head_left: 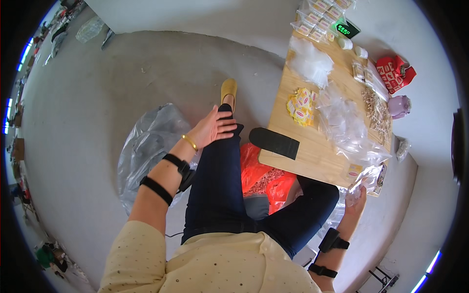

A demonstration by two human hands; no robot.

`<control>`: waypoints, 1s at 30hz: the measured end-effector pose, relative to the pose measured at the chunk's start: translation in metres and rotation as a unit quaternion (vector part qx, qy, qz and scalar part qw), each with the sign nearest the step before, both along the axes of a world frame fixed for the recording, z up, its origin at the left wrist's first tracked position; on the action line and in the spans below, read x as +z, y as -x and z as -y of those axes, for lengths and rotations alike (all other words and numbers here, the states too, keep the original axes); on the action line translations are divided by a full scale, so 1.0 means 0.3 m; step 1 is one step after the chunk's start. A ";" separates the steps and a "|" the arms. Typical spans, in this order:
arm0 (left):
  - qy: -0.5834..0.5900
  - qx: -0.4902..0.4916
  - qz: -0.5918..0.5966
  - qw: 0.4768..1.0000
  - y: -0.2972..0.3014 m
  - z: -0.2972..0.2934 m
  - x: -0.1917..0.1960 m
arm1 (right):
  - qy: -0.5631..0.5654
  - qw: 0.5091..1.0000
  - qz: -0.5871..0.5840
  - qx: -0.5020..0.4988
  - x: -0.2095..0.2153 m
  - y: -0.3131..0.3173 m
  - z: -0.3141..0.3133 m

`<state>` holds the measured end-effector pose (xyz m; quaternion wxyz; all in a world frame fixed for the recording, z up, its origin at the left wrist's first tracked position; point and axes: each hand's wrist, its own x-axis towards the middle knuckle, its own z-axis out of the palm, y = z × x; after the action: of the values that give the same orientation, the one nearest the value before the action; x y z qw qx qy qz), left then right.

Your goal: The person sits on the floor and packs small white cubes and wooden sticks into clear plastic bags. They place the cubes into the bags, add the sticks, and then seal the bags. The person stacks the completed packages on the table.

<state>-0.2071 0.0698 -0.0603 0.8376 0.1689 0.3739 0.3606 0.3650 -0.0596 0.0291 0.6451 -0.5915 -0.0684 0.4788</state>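
Observation:
My left hand rests over my left thigh near the knee, its fingers stretched out and holding nothing. At the table's near right corner, my right hand is closed on a crinkled clear plastic bag. A small yellow-and-white packet lies beside that bag. Further up the wooden table sits a pile of similar yellow-and-white packets. Right of the pile spreads a heap of clear plastic bags. The fingertips of my right hand are partly hidden by the plastic.
A black flat piece juts over the table's left edge. Below the table is a red bag of pinkish shreds. A large clear plastic sack lies on the floor at left. Brown strips and a red patterned bag occupy the table's right side.

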 end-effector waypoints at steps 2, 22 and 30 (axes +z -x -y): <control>-0.003 -0.056 0.073 0.996 0.015 0.098 0.005 | 0.002 1.000 0.003 -0.007 -0.008 -0.012 0.024; -0.134 0.159 -0.113 0.972 0.067 -0.042 0.174 | 0.015 0.974 0.221 0.045 0.173 0.304 -0.005; -0.110 0.025 -0.237 0.965 -0.116 0.136 0.222 | -0.020 0.996 -0.009 -0.089 -0.030 0.061 0.047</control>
<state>-0.1722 0.0290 0.0064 0.6923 0.3316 0.5233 0.3701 0.3466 -0.0736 0.0200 0.6970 -0.5780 -0.0191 0.4239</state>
